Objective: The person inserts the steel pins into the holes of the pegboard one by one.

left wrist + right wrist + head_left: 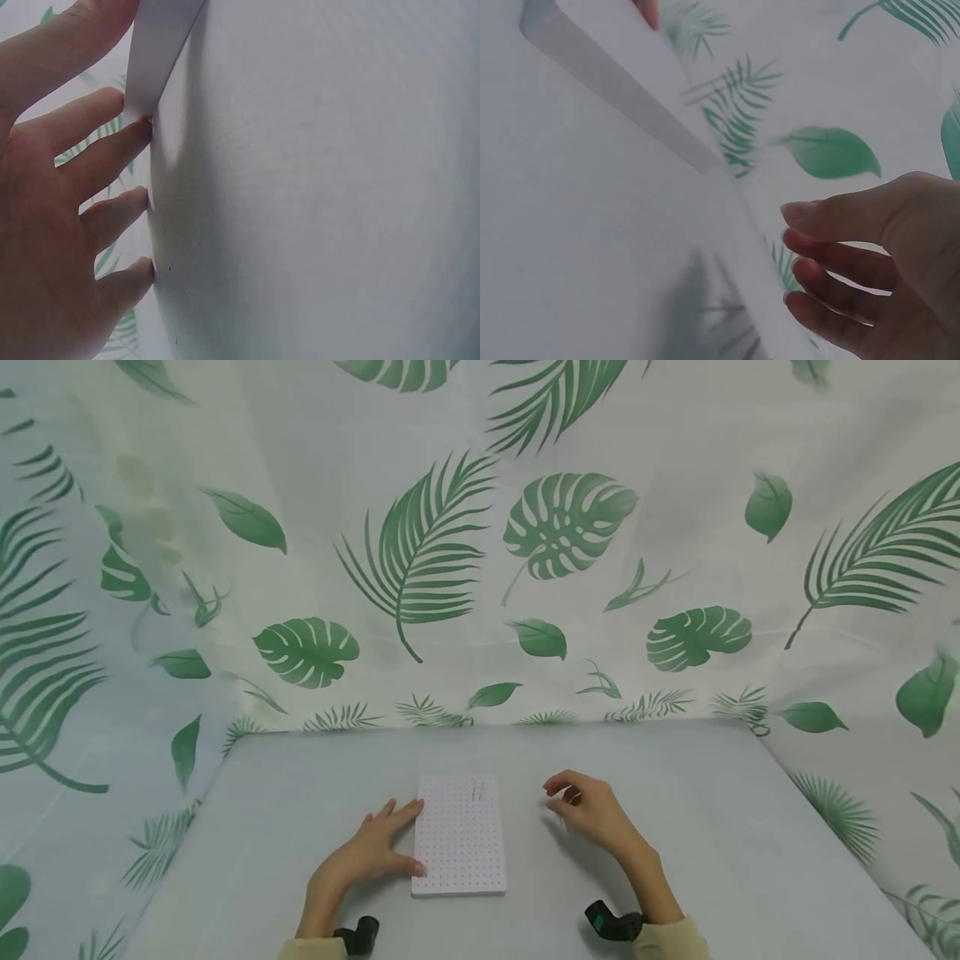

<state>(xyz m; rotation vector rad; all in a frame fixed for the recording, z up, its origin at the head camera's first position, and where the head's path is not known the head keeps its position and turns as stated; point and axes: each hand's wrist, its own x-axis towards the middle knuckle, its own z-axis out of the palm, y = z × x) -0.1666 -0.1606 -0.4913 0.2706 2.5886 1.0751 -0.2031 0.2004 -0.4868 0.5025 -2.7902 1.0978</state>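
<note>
A white pegboard (457,843) with rows of small holes lies flat on the table. Two thin pins (477,790) stand in it near its far right corner. My left hand (363,856) rests at the board's left side, its thumb over the near edge area and its forefinger touching the far part. The left wrist view shows its other fingertips on the tabletop. To the right of the board, my right hand (592,810) hovers above the table. Its fingers are loosely bent, thumb and forefinger slightly apart, and nothing is visible between them.
The white table (300,785) spreads around the board. A leaf-printed curtain (450,693) closes off the back and both sides. Faint thin dark strokes (724,308) show near the right hand's shadow; what they are I cannot tell.
</note>
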